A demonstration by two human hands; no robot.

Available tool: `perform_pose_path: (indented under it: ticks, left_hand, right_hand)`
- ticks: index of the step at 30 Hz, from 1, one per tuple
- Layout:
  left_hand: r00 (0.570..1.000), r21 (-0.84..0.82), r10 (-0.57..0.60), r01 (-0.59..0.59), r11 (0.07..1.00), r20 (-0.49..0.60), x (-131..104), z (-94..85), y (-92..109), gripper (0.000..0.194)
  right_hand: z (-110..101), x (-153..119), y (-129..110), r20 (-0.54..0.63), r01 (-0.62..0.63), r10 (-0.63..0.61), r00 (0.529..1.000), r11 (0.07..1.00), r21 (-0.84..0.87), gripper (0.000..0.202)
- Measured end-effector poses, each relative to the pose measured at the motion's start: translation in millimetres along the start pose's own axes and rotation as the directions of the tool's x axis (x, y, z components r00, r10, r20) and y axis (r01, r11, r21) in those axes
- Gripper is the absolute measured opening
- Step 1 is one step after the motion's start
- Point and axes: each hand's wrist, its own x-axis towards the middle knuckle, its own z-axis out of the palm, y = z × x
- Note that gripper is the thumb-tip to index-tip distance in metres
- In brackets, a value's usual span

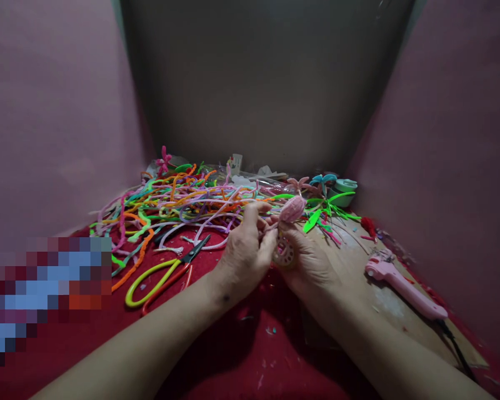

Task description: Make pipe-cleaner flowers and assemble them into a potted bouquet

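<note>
Small handicraft nook; home or workshop, cannot tell. Clock read from camera wearer: pink side panels [50, 111] at 10 and 2, grey wall [266, 83] at 12, red cloth [241, 344] underneath. Craft signs: coloured pipe cleaners [183, 194] heaped at 11, scissors [187, 258] below heap, chenille flowers [324, 180] at 1, corded glue gun [408, 289] on stained board [358, 244] at 2.

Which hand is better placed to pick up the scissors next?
Probably the left hand: the scissors lie on its side, with the right hand farther away. Both hands are busy around the pink bud, though.
</note>
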Motion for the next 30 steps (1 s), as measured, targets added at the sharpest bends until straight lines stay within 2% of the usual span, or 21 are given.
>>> perform_pose_path:
  ticks: [1,3,5,7,10,12,14,17,19,22,24,26,30]
  left_hand:
    - [0.992,0.166,0.127,-0.128,0.978,0.013,-1,-0.3,-3,0.031]
    - [0.942,0.473,0.318,-0.328,0.817,0.105,-3,-1.6,-8,0.028]
    - [0.916,0.631,0.357,-0.389,0.671,0.184,-4,-3.6,-9,0.03]
    - [0.901,0.7,0.361,-0.419,0.579,0.241,-4,-6.1,-9,0.032]
    - [0.892,0.74,0.353,-0.436,0.513,0.281,-4,-9.3,-7,0.032]
    - [0.893,0.739,0.356,-0.433,0.516,0.275,-2,-10.6,-6,0.03]
    - [0.883,0.688,0.404,-0.448,0.572,0.239,0,-11.4,-4,0.027]
    - [0.888,0.554,0.443,-0.43,0.713,0.119,2,-12.0,0,0.021]
    - [0.927,0.452,0.373,-0.351,0.82,0.043,2,-12.0,4,0.017]
    - [0.988,0.246,0.151,-0.15,0.958,0.014,2,-11.5,9,0.015]
    - [0.999,0.08,0.006,-0.01,0.997,0.05,2,-11.4,12,0.014]
    - [0.989,-0.072,-0.091,0.099,0.992,0.114,3,-12.2,13,0.012]
    - [0.937,-0.293,-0.177,0.267,0.918,0.3,10,-16.8,7,0.011]
  right_hand:
    - [1,0,2,-0.029,-0.005,0.005,1.0,1.0,0.011,0.02]
    - [1,-1,6,-0.077,-0.002,0.0,0.997,1.0,-0.023,0.02]
    - [1,-1,9,-0.103,0.038,-0.049,0.993,0.993,-0.114,0.02]
    - [2,-3,10,-0.098,0.078,-0.097,0.99,0.979,-0.19,0.022]
    - [3,-7,7,-0.072,0.079,-0.098,0.993,0.971,-0.224,0.021]
    - [3,-9,4,-0.052,0.075,-0.089,0.995,0.969,-0.237,0.019]
    - [3,-9,1,-0.035,0.077,-0.088,0.996,0.967,-0.241,0.018]
    - [2,-7,0,-0.004,0.077,-0.079,0.997,0.976,-0.206,0.013]
    - [0,-4,1,0.018,0.043,-0.041,0.999,0.989,-0.141,0.01]
    - [-4,2,2,0.066,-0.052,0.052,0.996,0.999,-0.004,0.014]
    - [-6,5,-1,0.123,-0.124,0.115,0.986,0.99,0.071,0.015]
    - [-6,6,-5,0.172,-0.19,0.171,0.97,0.976,0.103,0.013]
    - [-6,5,-12,0.226,-0.239,0.216,0.95,0.968,0.079,0.013]
